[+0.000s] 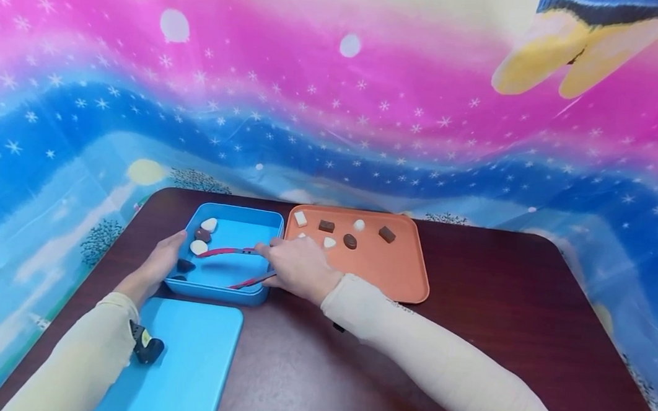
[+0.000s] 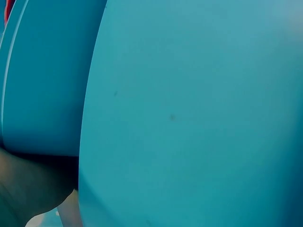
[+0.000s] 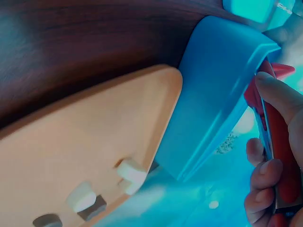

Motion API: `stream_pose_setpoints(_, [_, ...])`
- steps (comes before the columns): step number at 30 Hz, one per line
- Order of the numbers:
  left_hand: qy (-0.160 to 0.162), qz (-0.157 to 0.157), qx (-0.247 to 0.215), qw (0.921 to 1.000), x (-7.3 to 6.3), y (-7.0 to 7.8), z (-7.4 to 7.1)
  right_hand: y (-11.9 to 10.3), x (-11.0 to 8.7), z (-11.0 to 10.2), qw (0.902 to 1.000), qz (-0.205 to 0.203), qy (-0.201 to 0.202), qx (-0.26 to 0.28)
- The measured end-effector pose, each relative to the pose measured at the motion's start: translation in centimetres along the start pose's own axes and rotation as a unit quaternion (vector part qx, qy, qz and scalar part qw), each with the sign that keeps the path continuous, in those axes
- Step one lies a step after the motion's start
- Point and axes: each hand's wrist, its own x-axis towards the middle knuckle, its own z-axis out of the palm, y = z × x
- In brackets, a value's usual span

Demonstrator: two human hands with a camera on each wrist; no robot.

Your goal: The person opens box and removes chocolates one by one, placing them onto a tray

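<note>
My right hand (image 1: pixel 298 266) grips a pair of red tongs (image 1: pixel 226 250), whose arms reach into the open blue box (image 1: pixel 239 212) and stand apart. The upper arm's tip is beside a white oval piece (image 1: pixel 198 247); the lower one lies near the box's front wall. Also along the box's left side are another white piece (image 1: pixel 209 225) and several dark brown ones, such as a brown chocolate-like piece (image 1: pixel 185 265). My left hand (image 1: pixel 161 262) rests with extended fingers against the box's outer left wall. In the right wrist view, fingers and thumb wrap the red tongs (image 3: pixel 281 156).
An orange tray (image 1: pixel 381 276) adjoins the box on the right, bearing several white and brown pieces, among them a brown block (image 1: pixel 386 234). A flat blue lid (image 1: pixel 199 347) lies in front of the box, under my left forearm. Patterned cloth (image 1: pixel 334 106) hangs behind the dark table (image 1: pixel 497 301).
</note>
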Motion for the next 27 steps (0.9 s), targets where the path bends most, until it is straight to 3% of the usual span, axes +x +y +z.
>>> stream_pose_setpoints(11, [0.004,0.009,-0.007,0.9999,-0.2,0.4,0.0,-2.3,1.5,1.0,0.9997,-0.003,-0.003,-0.024])
stream_pose_setpoints(21, [0.003,0.014,-0.013,0.9998,0.0,0.5,0.1,-2.2,0.9,1.3,0.9990,0.011,0.031,-0.030])
stream_pose_setpoints(27, [0.007,0.013,-0.006,0.9999,0.1,0.3,0.0,-1.9,0.7,1.1,0.9997,-0.011,0.018,-0.011])
